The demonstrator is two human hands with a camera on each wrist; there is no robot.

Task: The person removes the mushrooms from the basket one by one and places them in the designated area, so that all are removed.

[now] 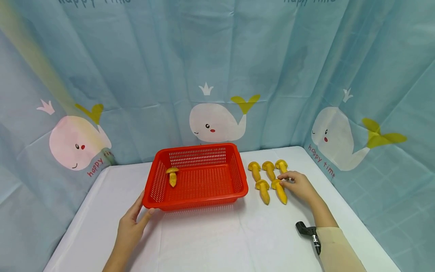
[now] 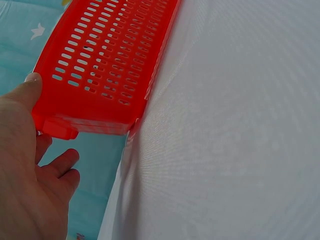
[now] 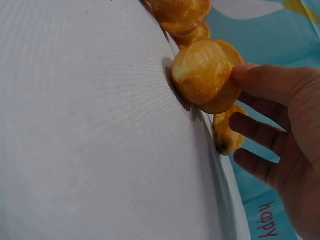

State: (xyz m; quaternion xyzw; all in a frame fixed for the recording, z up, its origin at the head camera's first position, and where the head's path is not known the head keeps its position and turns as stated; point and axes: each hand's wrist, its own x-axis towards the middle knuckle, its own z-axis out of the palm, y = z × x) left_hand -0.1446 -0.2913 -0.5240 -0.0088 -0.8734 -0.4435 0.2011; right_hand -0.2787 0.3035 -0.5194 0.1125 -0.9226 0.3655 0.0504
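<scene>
A red plastic basket (image 1: 200, 204) with slotted walls stands on the white table, and one yellow toy mushroom (image 1: 173, 178) lies inside it at the left. My left hand (image 1: 130, 227) grips the basket's near left corner, its thumb on the rim in the left wrist view. To the right of the basket, several more mushrooms lie in two rows. With thumb and fingertips, my right hand (image 1: 300, 186) pinches the cap of the near-row right mushroom (image 1: 281, 194). In the right wrist view that mushroom (image 3: 202, 72) is close to the cloth, stem towards the camera.
Beside the held mushroom lies another mushroom (image 1: 263, 192), with a back row (image 1: 269, 170) behind them. A small black device (image 1: 307, 229) sits at the right sleeve. Blue curtains (image 1: 272, 75) with whale prints enclose the table's back and sides.
</scene>
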